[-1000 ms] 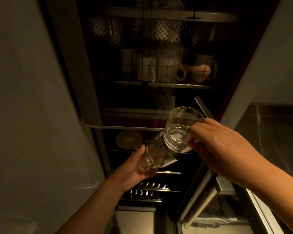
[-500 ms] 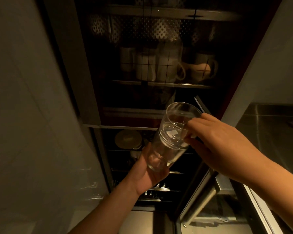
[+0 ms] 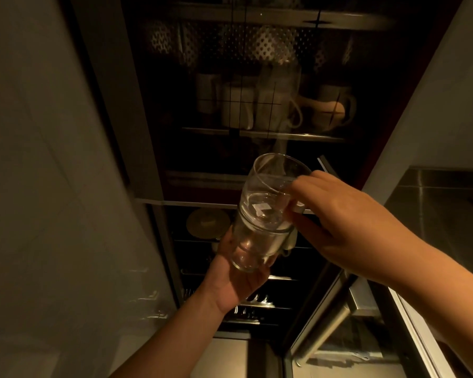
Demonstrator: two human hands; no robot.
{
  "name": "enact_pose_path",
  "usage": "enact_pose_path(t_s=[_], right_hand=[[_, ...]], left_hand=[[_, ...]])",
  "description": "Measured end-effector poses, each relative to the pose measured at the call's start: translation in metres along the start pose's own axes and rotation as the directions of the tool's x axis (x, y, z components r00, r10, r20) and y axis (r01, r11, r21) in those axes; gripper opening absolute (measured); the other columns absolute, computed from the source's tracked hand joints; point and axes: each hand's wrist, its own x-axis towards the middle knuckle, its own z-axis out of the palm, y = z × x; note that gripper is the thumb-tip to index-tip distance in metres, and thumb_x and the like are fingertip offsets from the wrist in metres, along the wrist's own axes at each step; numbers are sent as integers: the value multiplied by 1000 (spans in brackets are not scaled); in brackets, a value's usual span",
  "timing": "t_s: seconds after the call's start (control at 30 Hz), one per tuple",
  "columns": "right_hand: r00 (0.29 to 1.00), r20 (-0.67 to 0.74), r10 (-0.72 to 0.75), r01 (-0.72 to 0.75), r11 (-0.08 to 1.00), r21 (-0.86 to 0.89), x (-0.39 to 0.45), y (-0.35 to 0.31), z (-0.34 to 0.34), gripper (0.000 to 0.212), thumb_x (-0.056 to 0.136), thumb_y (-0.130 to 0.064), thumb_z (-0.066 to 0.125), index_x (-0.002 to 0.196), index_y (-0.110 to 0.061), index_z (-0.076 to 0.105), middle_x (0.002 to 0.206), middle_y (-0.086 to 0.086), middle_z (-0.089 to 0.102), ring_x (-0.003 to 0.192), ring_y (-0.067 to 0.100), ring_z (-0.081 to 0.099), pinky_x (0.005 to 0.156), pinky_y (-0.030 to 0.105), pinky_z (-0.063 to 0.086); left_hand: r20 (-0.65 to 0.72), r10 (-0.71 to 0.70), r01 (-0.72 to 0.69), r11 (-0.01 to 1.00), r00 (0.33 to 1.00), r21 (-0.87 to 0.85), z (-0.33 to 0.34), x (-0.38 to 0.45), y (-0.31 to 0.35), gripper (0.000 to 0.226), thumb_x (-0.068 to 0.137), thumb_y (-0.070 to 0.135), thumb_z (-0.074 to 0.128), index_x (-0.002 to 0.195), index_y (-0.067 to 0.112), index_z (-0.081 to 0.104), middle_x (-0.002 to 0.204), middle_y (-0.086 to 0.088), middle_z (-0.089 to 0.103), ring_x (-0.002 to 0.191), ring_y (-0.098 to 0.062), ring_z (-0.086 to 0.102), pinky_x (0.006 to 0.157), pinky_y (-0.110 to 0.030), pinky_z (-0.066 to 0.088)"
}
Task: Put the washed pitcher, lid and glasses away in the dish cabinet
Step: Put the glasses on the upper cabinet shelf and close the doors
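The right hand (image 3: 347, 225) pinches the rim of the upper glass (image 3: 271, 197), its fingertips (image 3: 298, 186) curled over the edge. The left hand (image 3: 238, 279) cups the base of the lower glass (image 3: 254, 246) from below, fingers wrapped round it. That makes two clear, smooth, round glasses, one nested in the other, tilted with the open mouth toward the upper right, at the centre of the frame in front of the open cabinet (image 3: 257, 148). A small pale label shows inside the upper glass. Behind them, in the upper middle, a wire shelf (image 3: 262, 133) carries about four pale mugs (image 3: 238, 107), some with looped handles; the count is uncertain in the dark. Above them sits a perforated metal panel (image 3: 257, 42). Below, left of the glasses, lies one round pale lid (image 3: 205, 223). Chrome rack prongs (image 3: 254, 298) glint lower down. A steel counter (image 3: 443, 192) fills the right edge.
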Motion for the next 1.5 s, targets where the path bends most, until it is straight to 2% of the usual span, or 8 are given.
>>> enact_pose_path(t_s=[0.3,0.5,0.67,0.83,0.93,1.07,1.17,1.5], right_hand=[[997,-24,-70,71,997,32,15,-2,4,30,85,-29,49,112,-19,54,106,-10,53,98,5,47,73,29,51],[986,-90,-138,144,987,71,28,-2,11,36,92,-45,41,120,-26,50,126,-12,48,120,-1,41,93,15,42],[978,-211,4,84,909,407,41,-4,30,33,93,-44,43,123,-32,49,132,-21,43,128,1,39,102,20,36],[932,-169,321,-49,572,819,58,-8,72,32,93,-41,44,119,-26,55,122,-12,58,116,3,53,94,23,47],[862,60,503,-166,170,971,70,-4,108,34,95,-37,44,121,-17,56,120,1,63,113,13,59,93,31,48],[713,436,550,-220,-415,883,84,-4,147,40,100,-29,39,133,-9,45,127,10,57,114,20,57,92,32,48],[592,626,509,-132,-705,697,94,-8,168,43,99,-26,41,135,-3,41,132,19,51,119,28,53,100,38,44],[489,711,506,145,-851,505,120,-7,207,51,95,-13,44,142,-3,26,147,23,31,135,37,33,111,48,28]], left_hand=[[-55,106,-105,994,993,18,8,-22,13,74,48,40,91,111,8,69,112,-16,64,89,-27,64,61,-29,56],[-76,177,-174,984,981,42,5,-38,24,63,61,42,83,113,10,68,111,-14,65,94,-26,60,59,-28,56],[-132,228,-224,973,965,48,5,-57,36,64,53,39,88,106,9,70,103,-13,69,83,-25,66,52,-25,53],[-188,274,-280,960,943,-4,0,-75,47,69,38,31,94,99,7,73,106,-14,67,86,-27,65,47,-25,50],[-191,313,-324,946,930,-27,-4,-83,54,69,39,30,94,100,7,72,106,-14,67,87,-26,66,48,-25,51],[-205,357,-372,927,911,-42,-7,-93,63,68,37,29,94,98,6,73,102,-14,68,85,-27,67,47,-25,51],[-199,376,-395,916,905,-66,-7,-101,69,68,37,28,94,98,6,74,101,-13,68,83,-27,67,46,-26,52],[-220,395,-419,905,892,-74,-13,-109,78,64,44,29,92,101,6,72,105,-13,66,86,-27,66,49,-24,51]])
